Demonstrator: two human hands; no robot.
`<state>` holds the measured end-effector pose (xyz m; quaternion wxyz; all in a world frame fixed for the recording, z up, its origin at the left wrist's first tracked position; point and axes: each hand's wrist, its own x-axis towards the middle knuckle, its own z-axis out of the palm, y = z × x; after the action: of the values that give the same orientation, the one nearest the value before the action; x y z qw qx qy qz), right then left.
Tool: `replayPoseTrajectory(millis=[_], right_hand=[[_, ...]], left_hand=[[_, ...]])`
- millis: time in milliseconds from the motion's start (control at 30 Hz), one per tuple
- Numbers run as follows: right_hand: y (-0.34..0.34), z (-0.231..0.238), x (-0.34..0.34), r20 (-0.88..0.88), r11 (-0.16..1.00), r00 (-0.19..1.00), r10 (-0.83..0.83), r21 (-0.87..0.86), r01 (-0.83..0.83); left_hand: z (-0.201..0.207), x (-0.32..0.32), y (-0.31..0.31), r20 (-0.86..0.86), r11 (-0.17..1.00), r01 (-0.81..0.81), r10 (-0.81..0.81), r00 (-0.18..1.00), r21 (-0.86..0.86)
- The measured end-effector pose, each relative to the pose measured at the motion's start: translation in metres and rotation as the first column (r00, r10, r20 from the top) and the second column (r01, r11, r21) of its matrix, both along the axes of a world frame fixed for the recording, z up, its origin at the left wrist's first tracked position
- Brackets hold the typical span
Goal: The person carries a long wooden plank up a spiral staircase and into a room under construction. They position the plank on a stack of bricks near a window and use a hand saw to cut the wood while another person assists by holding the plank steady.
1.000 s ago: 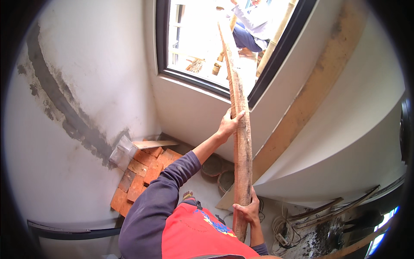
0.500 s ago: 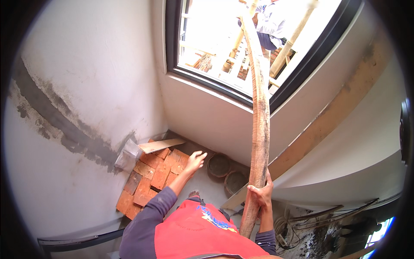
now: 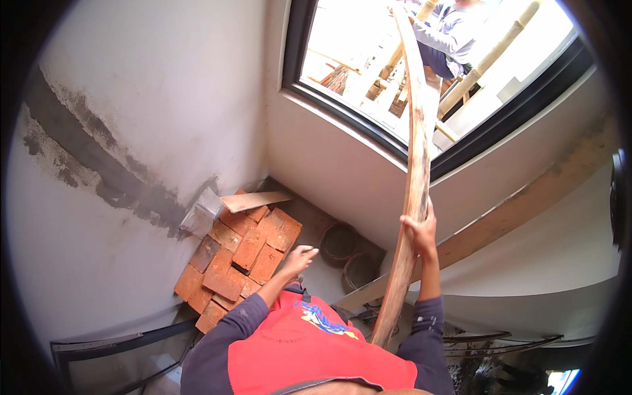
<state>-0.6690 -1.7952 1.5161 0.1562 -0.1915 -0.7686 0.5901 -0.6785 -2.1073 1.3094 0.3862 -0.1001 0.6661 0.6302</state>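
One long brown wooden plank (image 3: 418, 151), in the head view, runs from the near side out through the far black-framed window (image 3: 297, 46). The right hand (image 3: 422, 235) is closed around its near part. Left of it and apart, the left hand (image 3: 299, 260), fingers half curled, seemingly empty, is near stacked orange-red rectangular bricks (image 3: 250, 247).

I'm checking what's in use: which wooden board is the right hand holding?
The long plank reaching out through the window, with the right hand gripping its lower part. The short board by the bricks is untouched indoors.
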Motion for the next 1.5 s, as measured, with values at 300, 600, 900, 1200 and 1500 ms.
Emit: replayPoseTrajectory(millis=[300, 600, 900, 1200, 1500], right_hand=[[0.039, -0.035, -0.124, 0.054, 1.000, 0.999, 0.010, 0.018, -0.011], [0.094, -0.102, -0.167, -0.010, 0.978, 0.992, -0.129, 0.161, 0.129], [0.053, -0.069, 0.074, 0.111, 0.927, 0.994, -0.008, 0.374, -0.034], [-0.019, -0.100, 0.328, 0.403, 0.968, 0.886, -0.230, 0.001, 0.251], [-0.152, -0.068, 0.374, 0.502, 0.942, 0.801, -0.326, 0.105, 0.318]], left_hand=[[0.031, 0.091, 0.107, -0.295, 0.559, 0.788, -0.731, 0.615, 0.260], [0.000, 0.056, 0.151, -0.337, 0.870, 0.433, -0.345, 0.876, 0.234], [0.043, 0.009, 0.178, -0.327, 0.851, 0.319, -0.188, 0.926, 0.416], [0.093, 0.001, 0.202, -0.419, 0.876, 0.312, -0.143, 0.897, 0.369], [0.102, -0.050, 0.230, -0.494, 0.927, 0.293, -0.146, 0.857, 0.236]])
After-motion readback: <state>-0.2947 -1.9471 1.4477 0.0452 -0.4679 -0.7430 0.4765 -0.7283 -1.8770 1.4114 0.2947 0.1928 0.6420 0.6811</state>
